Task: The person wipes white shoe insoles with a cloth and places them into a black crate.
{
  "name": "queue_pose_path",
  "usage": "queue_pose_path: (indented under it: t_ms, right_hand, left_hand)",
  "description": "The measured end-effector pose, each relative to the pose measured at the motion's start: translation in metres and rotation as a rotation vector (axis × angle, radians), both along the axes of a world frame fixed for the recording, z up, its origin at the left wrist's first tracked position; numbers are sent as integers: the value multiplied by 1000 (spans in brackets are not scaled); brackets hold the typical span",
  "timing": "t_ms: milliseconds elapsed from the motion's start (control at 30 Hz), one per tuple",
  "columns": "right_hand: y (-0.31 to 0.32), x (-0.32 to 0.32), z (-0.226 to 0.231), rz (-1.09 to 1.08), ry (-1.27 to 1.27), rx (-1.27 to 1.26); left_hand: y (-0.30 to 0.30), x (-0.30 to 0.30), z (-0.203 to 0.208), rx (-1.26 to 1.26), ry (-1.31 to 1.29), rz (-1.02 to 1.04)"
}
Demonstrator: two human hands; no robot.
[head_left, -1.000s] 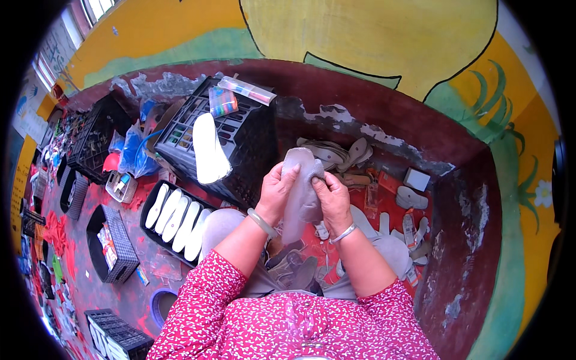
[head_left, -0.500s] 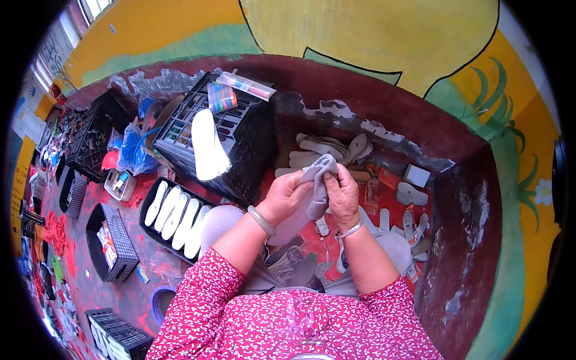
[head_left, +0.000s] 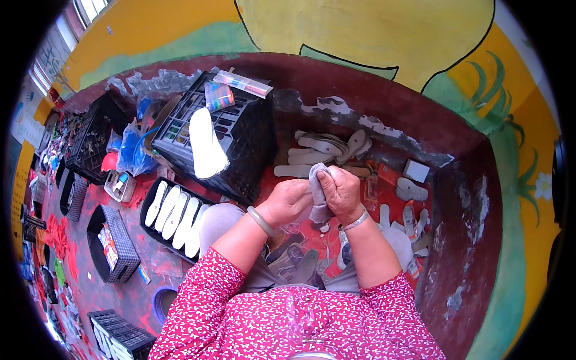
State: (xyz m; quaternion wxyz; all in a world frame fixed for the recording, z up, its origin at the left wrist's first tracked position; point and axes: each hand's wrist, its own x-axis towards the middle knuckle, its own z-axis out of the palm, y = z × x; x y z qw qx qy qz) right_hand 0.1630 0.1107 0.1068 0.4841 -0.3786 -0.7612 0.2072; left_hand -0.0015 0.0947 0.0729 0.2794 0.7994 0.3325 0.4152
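Observation:
A crumpled grey cloth (head_left: 321, 210) is bunched up in front of my chest, above my lap. My right hand (head_left: 344, 195) is closed around it, the thumb pressed along its upper end. Beside it, my left hand (head_left: 288, 202) has its fingers curled in against the cloth's left side. Where the left fingertips meet the cloth is partly hidden. Below my hands, several dark shoe-sole shapes (head_left: 306, 267) lie between my knees on the red floor.
White insoles stand in a black basket (head_left: 198, 258) to the left. More white insoles (head_left: 206, 144) rest on a black plastic crate (head_left: 249, 144) with packs of coloured pens. Pale insoles (head_left: 321, 147) are piled by the wall, near a small white box (head_left: 416, 170). A checked basket (head_left: 125, 255) stands farther left.
The cloth has been bunched tighter and hangs more upright. My right hand has turned and closed into a fist around it; both hands have dropped slightly.

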Motion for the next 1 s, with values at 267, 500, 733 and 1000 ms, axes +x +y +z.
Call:
queue_pose_path:
  t_ms: [267, 500, 733, 1000]
  right_hand:
    - [-3, -5, -8, -47, 470, -347]
    - [23, 18, -5, -237, 849, -522]
    - [33, 31, -13, 63, 915, -803]
    - [13, -19, -27, 127, 568, -628]
  left_hand:
    - [0, 1, 8, 36, -38, -49]
    - [-9, -1, 12, -429, -426, -52]
    - [4, -11, 11, -743, -789, 40]
    - [11, 3, -4, -610, -701, 116]
